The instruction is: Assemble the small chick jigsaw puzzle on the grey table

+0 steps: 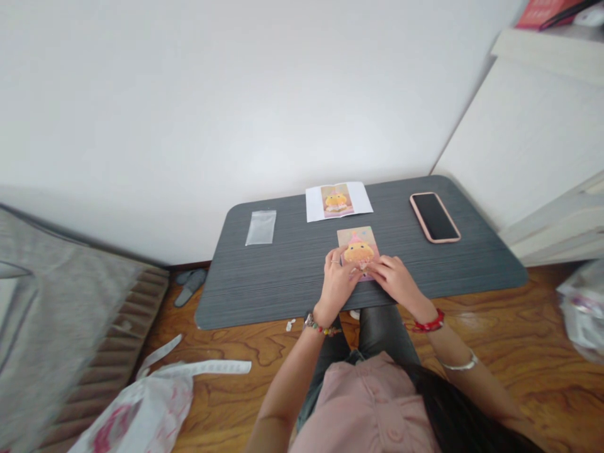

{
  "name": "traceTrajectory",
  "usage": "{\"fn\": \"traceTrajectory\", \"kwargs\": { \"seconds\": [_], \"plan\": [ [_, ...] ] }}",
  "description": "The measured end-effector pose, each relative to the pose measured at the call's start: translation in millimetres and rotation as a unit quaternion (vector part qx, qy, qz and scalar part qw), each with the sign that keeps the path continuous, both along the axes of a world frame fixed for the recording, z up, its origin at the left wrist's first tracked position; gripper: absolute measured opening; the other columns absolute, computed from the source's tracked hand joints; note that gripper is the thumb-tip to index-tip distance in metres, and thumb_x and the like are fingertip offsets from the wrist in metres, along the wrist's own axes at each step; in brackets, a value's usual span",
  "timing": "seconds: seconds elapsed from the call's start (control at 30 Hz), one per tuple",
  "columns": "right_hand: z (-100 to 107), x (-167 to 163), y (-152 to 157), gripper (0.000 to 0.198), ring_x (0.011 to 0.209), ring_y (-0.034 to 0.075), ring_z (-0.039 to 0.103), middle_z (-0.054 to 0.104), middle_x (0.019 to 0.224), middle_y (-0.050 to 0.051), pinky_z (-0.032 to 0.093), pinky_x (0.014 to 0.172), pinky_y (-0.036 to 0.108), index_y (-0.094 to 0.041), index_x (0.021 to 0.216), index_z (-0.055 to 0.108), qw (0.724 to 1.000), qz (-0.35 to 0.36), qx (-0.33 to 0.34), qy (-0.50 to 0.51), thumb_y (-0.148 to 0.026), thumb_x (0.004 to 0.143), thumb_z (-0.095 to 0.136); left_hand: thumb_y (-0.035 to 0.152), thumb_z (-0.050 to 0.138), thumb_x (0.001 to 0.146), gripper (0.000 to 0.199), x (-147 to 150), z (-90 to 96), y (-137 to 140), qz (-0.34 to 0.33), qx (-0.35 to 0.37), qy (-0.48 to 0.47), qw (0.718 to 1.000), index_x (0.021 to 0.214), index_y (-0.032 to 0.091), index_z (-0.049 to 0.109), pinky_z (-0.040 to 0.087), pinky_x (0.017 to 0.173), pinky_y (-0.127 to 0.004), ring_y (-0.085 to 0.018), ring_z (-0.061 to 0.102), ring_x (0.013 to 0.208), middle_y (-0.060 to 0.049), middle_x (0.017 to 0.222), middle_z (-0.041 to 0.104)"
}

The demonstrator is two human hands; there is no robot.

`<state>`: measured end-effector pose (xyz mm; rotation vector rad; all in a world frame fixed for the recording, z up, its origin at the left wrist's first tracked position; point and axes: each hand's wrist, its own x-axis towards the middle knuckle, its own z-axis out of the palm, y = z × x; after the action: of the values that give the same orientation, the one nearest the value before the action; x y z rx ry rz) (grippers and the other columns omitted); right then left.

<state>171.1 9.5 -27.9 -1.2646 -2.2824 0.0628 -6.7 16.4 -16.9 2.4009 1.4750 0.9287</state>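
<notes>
A small picture card (358, 236) with a yellow, round cartoon figure in a pink hat lies near the front edge of the dark table. My left hand (338, 277) rests over its lower left part, fingers bent and a ring on one finger. From the right, my right hand (396, 280) reaches onto the lower part of the card, its thumb and fingers close together. The fingertips of both hands nearly meet there; what they pinch, if anything, is too small to make out. Behind the card lies a folded white sheet (362, 198) printed with a similar picture.
A clear plastic bag (261, 228) lies at the left of the table (264, 283). A phone (435, 218) in a pink case lies at the right. A white wall stands behind, a white cabinet (547, 126) at right. Slippers (191, 286) and a plastic bag (155, 402) are on the floor.
</notes>
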Motion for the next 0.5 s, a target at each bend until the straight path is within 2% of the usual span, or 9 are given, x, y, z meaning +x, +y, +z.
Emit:
{"fn": "traceTrajectory", "kwargs": {
  "seconds": [0.27, 0.5],
  "plan": [
    [-10.3, -1.2, 2.4, 0.020, 0.080, 0.018, 0.055, 0.061, 0.086, 0.007, 0.037, 0.068, 0.031, -0.019, 0.093, 0.066, 0.999, -0.005, -0.032, -0.006, -0.025, 0.088, 0.047, 0.023, 0.064, 0.075, 0.007, 3.0, -3.6, -0.8, 0.033, -0.044, 0.013, 0.998, 0.080, 0.023, 0.068, 0.036, 0.097, -0.046, -0.025, 0.038, 0.115, -0.007, 0.121, 0.045],
    [-10.6, -1.3, 1.2, 0.018, 0.080, 0.019, 0.055, 0.062, 0.085, 0.007, 0.036, 0.069, 0.031, -0.019, 0.091, 0.066, 0.999, -0.008, -0.037, -0.019, -0.024, 0.087, 0.050, 0.020, 0.063, 0.075, 0.008, 6.5, -4.8, -2.1, 0.056, -0.077, 0.008, 0.995, 0.081, 0.023, 0.067, 0.038, 0.095, -0.046, -0.026, 0.036, 0.113, -0.007, 0.123, 0.042]
  ]
}}
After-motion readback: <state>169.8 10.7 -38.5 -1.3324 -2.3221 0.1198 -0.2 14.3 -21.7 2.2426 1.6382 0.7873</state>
